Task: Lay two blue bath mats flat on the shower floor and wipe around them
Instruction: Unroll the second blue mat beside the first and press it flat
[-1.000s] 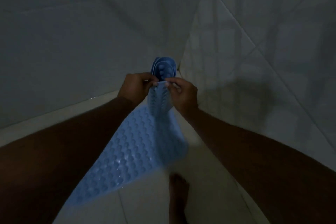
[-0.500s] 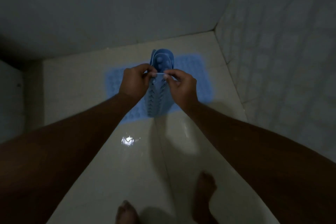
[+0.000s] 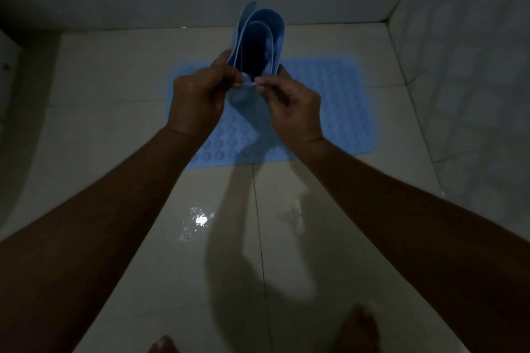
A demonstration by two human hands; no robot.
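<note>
My left grip [image 3: 200,100] and right grip [image 3: 289,107] each pinch the near edge of the rolled blue mat [image 3: 259,37], which curls loosely toward 12 o'clock between them. The flat blue mat [image 3: 329,100] lies on the wet shower floor [image 3: 114,123] beneath, stretching toward 3 o'clock. My bare foot [image 3: 358,329] shows at 6 o'clock.

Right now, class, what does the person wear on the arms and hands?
Nothing: the left hand and right hand are bare, ungloved; no ring, watch or bracelet shows. The left forearm and right forearm are uncovered, no sleeve in view.
</note>
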